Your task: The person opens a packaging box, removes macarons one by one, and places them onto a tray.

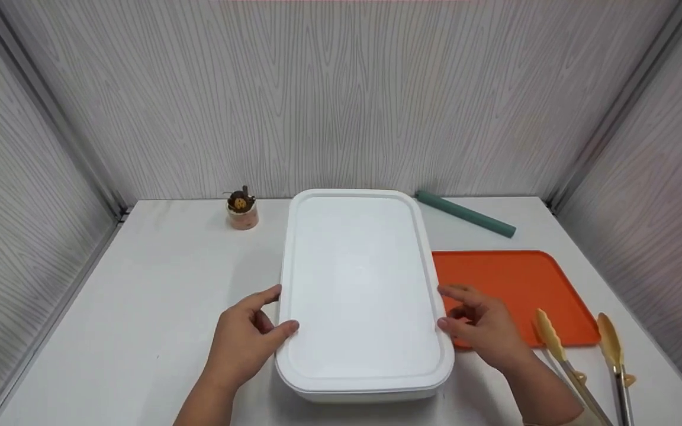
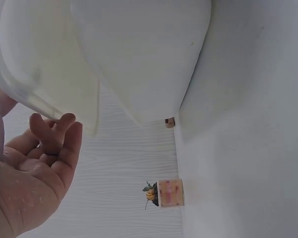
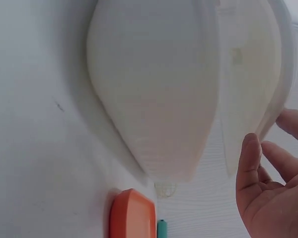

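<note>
**White lid pinched from both sides over a white box**

In the head view, the lid lies between the hands, its long axis running from 12 to 6 o'clock. From the left hand's fingers it is toward 3 o'clock; from the right hand's fingers, toward 9. Neither hand is nearer: each pinches the rim with thumb and fingertips, nearer the 6 o'clock end. The lid is a smooth white rectangle with rounded corners and a shallow line inside its border. A strip of the box shows beneath its 6 o'clock edge. The orange tray lies toward 3, the green stick toward 2, the potted plant toward 10.

In the left wrist view, the lid rises toward 12 from the bent fingers, which meet its rim; the box is toward 1. Wall shows through a wedge-shaped gap between lid and box, so they stand apart there. The lid looks pale and slightly yellowish.

In the right wrist view, the lid is again toward 12 from the fingers, the box toward 10, with a similar gap between. The thumb and fingers meet the rim.
</note>
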Available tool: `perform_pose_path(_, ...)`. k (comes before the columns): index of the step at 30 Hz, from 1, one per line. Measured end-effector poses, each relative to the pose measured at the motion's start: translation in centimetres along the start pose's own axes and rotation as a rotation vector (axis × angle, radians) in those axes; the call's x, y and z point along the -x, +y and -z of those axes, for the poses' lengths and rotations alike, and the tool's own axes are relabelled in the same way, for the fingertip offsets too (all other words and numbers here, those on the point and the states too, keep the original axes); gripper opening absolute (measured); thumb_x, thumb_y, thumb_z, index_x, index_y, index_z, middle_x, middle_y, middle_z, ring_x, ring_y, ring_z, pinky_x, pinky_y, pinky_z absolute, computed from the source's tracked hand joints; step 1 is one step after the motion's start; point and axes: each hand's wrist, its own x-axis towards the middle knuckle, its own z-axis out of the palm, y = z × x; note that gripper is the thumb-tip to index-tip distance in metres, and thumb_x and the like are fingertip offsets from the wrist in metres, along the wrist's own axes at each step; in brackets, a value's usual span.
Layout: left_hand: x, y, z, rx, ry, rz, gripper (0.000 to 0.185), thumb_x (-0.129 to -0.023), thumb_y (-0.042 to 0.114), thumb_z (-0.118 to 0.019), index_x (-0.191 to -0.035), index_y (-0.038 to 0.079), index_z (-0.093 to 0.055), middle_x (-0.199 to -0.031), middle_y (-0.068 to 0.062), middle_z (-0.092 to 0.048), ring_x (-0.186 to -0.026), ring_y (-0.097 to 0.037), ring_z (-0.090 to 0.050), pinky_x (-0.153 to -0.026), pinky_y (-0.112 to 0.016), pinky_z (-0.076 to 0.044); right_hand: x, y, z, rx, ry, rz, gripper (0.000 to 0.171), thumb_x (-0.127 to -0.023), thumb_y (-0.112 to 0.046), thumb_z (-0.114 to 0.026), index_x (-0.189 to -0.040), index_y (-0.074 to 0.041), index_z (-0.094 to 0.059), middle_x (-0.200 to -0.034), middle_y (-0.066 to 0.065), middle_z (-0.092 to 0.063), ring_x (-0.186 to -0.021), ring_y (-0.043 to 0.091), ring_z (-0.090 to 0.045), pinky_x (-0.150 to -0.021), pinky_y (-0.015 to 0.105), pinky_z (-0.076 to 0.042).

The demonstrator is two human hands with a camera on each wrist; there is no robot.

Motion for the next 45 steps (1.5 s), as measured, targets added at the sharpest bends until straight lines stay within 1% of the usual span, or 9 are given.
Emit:
perform_pose_path(8,0.0,-0.5,0.9,0.218,0.032,-0.074,0.061,-0.082,0.004,-0.090,-0.139,0.000,-0.068,-0.113,-0.011,-0.072,-0.078,-0.017,-0.060,-0.065,-0.022,-0.053,0.3,0.4,0.1,-0.088,-0.226,0.343,0.096,-0.082,-0.005,-0.089,-0.164,-0.009,-0.039,-0.167,0.016,-0.037,-0.112,0.038,-0.063,-0.085,0.040,-0.062)
perform_pose_path(12,0.1,-0.8,1.4,0.263,0.060,-0.079,0.058,-0.084,0.000,-0.088,-0.139,-0.001,-0.068,-0.128,-0.014,-0.071,-0.077,-0.016,-0.060,-0.063,-0.020,-0.053,0.3,0.6,-0.2,-0.119,-0.344,0.428,0.117,-0.076,-0.013,-0.096,-0.170,-0.014,-0.026,-0.168,0.014,-0.035,-0.120,0.038,-0.060,-0.088,0.044,-0.061)
perform_pose_path(15,0.3,-1.0,1.9,0.283,0.071,-0.085,0.057,-0.086,-0.001,-0.086,-0.140,-0.001,-0.067,-0.135,-0.016,-0.069,-0.076,-0.016,-0.060,-0.063,-0.021,-0.053,0.5,0.4,-0.8,-0.137,-0.369,0.436,0.127,-0.072,-0.016,-0.100,-0.171,-0.015,-0.022,-0.165,0.014,-0.038,-0.122,0.039,-0.058,-0.089,0.045,-0.060)
perform_pose_path(19,0.5,-1.4,2.7,0.288,0.081,-0.080,0.057,-0.087,-0.001,-0.086,-0.140,0.000,-0.067,-0.136,-0.017,-0.068,-0.076,-0.017,-0.060,-0.062,-0.021,-0.053,0.8,0.1,-2.0,-0.139,-0.333,0.429,0.129,-0.070,-0.016,-0.102,-0.171,-0.014,-0.022,-0.164,0.016,-0.039,-0.119,0.038,-0.059,-0.087,0.042,-0.060)
perform_pose_path(28,1.3,-2.9,5.0,0.270,0.174,-0.054,0.058,-0.085,-0.008,-0.084,-0.140,0.000,-0.068,-0.140,-0.017,-0.067,-0.076,-0.016,-0.062,-0.063,-0.022,-0.055,1.7,-0.3,-5.7,-0.159,-0.271,0.410,0.116,-0.070,-0.005,-0.100,-0.166,-0.006,-0.035,-0.170,0.016,-0.032,-0.110,0.032,-0.066,-0.080,0.036,-0.061)
perform_pose_path(34,1.7,-3.8,6.2,0.227,0.234,-0.024,0.055,-0.086,-0.011,-0.079,-0.138,-0.001,-0.068,-0.138,-0.016,-0.067,-0.077,-0.016,-0.063,-0.066,-0.023,-0.058,2.5,-0.8,-8.2,-0.204,-0.234,0.398,0.109,-0.069,-0.002,-0.099,-0.162,-0.004,-0.042,-0.171,0.013,-0.032,-0.099,0.026,-0.063,-0.075,0.033,-0.061)
perform_pose_path(37,2.1,-4.1,7.1,0.194,0.267,-0.011,0.053,-0.086,-0.012,-0.079,-0.137,-0.001,-0.069,-0.133,-0.010,-0.070,-0.077,-0.016,-0.065,-0.066,-0.024,-0.059,2.8,-1.1,-9.4,-0.226,-0.227,0.396,0.104,-0.070,-0.002,-0.098,-0.159,0.001,-0.044,-0.169,0.017,-0.034,-0.100,0.024,-0.064,-0.077,0.032,-0.061)
perform_pose_path(43,2.3,-5.2,8.6,0.210,0.309,0.036,0.053,-0.086,-0.011,-0.079,-0.137,0.001,-0.070,-0.118,0.020,-0.071,-0.077,-0.015,-0.064,-0.064,-0.023,-0.058,3.0,-1.8,-11.5,-0.218,-0.217,0.388,0.100,-0.071,-0.007,-0.099,-0.156,0.005,-0.047,-0.165,0.018,-0.039,-0.099,0.021,-0.067,-0.078,0.029,-0.060)
perform_pose_path(45,2.2,-5.5,9.0,0.229,0.318,0.046,0.053,-0.086,-0.012,-0.079,-0.137,0.000,-0.069,-0.117,0.021,-0.071,-0.077,-0.014,-0.063,-0.064,-0.022,-0.057,3.2,-2.2,-12.0,-0.213,-0.208,0.382,0.099,-0.071,-0.007,-0.099,-0.155,0.004,-0.049,-0.164,0.016,-0.041,-0.096,0.021,-0.065,-0.078,0.029,-0.058)
